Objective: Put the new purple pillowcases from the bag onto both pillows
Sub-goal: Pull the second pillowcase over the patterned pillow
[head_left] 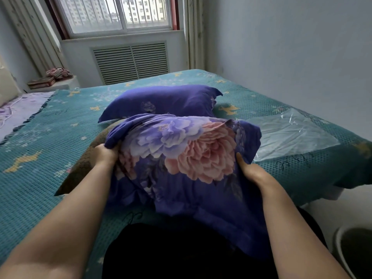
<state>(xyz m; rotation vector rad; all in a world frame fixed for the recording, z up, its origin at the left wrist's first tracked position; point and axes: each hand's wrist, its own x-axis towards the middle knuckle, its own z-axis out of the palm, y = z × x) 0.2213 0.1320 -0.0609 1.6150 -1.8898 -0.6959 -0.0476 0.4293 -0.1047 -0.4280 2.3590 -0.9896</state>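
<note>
A purple pillowcase with large pink and lilac flowers (187,150) lies bunched over a brown quilted pillow (80,172) at the near edge of the bed. My left hand (105,153) grips the case's left edge against the pillow. My right hand (252,170) holds its right edge, thumb on top, fingers hidden under the cloth. The pillow's left side sticks out bare. Behind it rests a second pillow (165,102) inside a purple pillowcase. A flat clear plastic bag (291,133) lies on the bed to the right.
The bed carries a teal patterned cover (40,137). A lilac sheet (18,111) lies at far left. A bedside stand with books (43,82) is by the window wall. A grey bin (354,252) stands on the floor at lower right.
</note>
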